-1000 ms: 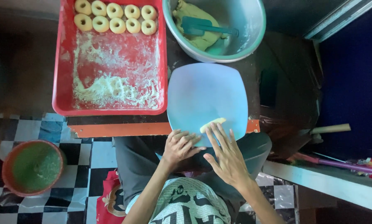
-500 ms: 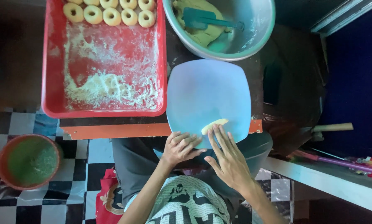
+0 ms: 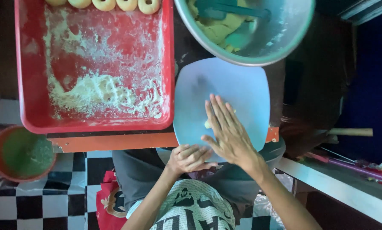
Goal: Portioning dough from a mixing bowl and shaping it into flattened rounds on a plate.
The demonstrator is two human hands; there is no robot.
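Note:
My right hand (image 3: 230,133) lies flat, fingers spread, on a pale blue square plate (image 3: 246,91) and presses on a small pale roll of dough (image 3: 207,124). Only the roll's end peeks out beside my thumb. My left hand (image 3: 190,157) is curled at the near rim of the plate, gripping it. The plate rests on the orange-edged table (image 3: 114,142), partly over my lap.
A red tray (image 3: 29,110) dusted with flour holds a row of ring-shaped dough pieces (image 3: 127,4) along its far edge. A large bowl (image 3: 284,38) beyond the plate holds yellow dough and a teal spatula (image 3: 233,10). An orange bowl (image 3: 22,154) with green contents sits on the checkered floor.
My right hand has slid forward over the plate and now covers most of the dough roll. My left hand stays at the plate's rim. The view has shifted toward the table.

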